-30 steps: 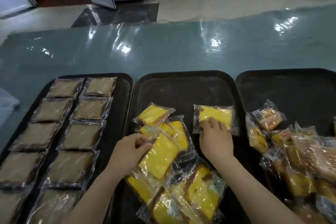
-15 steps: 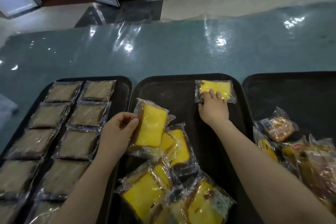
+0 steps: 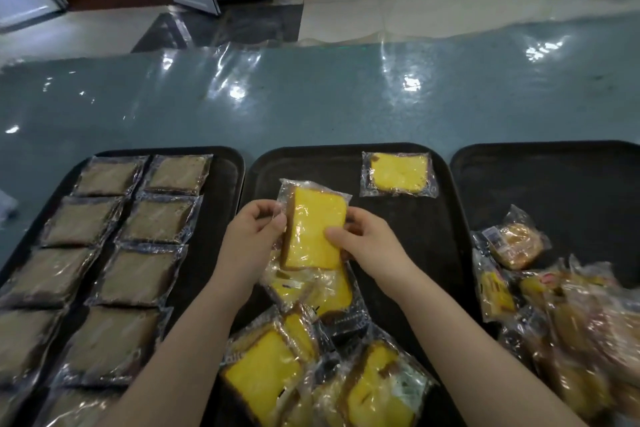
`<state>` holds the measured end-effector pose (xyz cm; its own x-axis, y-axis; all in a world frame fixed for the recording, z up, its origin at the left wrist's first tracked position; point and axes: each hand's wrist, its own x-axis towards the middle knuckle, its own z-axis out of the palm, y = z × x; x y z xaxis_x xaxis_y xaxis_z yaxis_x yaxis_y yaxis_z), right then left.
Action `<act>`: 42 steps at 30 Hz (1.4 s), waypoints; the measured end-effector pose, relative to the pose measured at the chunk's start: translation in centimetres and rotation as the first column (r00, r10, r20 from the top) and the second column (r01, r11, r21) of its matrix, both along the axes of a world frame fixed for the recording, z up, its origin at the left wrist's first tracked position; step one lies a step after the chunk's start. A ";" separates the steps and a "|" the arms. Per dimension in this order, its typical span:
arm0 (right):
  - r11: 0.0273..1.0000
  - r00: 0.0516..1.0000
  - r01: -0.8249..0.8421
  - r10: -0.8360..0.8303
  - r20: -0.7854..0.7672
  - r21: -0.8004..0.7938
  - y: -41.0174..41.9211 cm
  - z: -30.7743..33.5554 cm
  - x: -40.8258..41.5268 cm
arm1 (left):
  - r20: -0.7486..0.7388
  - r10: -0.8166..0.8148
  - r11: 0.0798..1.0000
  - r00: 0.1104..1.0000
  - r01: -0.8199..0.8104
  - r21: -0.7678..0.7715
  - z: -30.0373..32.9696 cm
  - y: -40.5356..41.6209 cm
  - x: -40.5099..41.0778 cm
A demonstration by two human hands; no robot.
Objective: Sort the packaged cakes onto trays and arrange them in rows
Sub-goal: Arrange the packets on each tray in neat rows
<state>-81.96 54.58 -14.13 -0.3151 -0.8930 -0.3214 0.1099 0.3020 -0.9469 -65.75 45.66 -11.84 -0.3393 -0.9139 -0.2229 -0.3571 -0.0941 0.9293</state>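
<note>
Your left hand and right hand pinch a yellow cake pack above the middle tray; one pack is placed there, brown rows done, piles remain.

**Room past my fingers, clutter at my wrists**

Beyond my fingers the middle tray lies bare up to its far rim, save one placed cake up and right of my right fingertips. Beneath my wrists a yellow pile blocks the near end. Left of my fingers brown rows fill their tray. Far right, a mixed heap crowds the near half.
</note>
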 end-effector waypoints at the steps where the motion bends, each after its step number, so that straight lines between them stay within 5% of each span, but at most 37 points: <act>1: 1.000 0.999 0.015 -0.015 0.038 0.002 0.3 0.2 -0.1 | 0.005 -0.034 0.999 0.999 0.034 0.008 0.1 0.2 -0.2; 6: 0.984 0.971 0.177 -0.175 0.161 0.001 2.0 -1.1 -0.2 | 0.027 -0.110 0.992 0.994 0.112 -0.055 -0.6 0.9 -0.6; 10: 0.808 0.754 0.579 -0.582 0.305 0.111 3.0 -3.2 -1.1 | 0.300 -0.159 0.938 0.941 0.239 -0.252 -2.1 0.4 0.3; 12: 0.714 0.648 0.679 -0.691 0.320 0.167 3.3 -4.1 -1.7 | 0.360 -0.206 0.940 0.910 0.286 -0.184 -2.8 -0.2 0.7; 14: 0.706 0.658 0.690 -0.704 0.268 0.160 3.7 -4.6 -1.8 | 0.378 -0.288 0.936 0.880 0.342 -0.080 -3.5 -0.5 1.1; 20: 0.887 0.863 0.432 -0.353 -0.363 0.164 5.2 -5.4 1.4 | 0.564 -0.370 0.865 0.738 0.495 -0.081 -5.2 -0.6 1.2; 25: 0.972 0.530 0.145 0.081 -0.844 0.185 4.9 -6.5 0.7 | 0.614 -0.325 0.863 0.719 0.491 -0.117 -5.5 -0.6 1.2; 32: 0.910 0.354 0.171 0.301 -0.885 0.378 5.1 -7.9 -2.6 | 0.487 -0.264 0.897 0.833 0.398 -0.194 -5.2 -0.6 1.8; 42: 0.891 0.370 0.146 0.354 -0.859 0.431 3.9 -6.8 -3.3 | 0.238 -0.112 0.943 0.965 0.179 -0.282 -3.3 1.0 2.2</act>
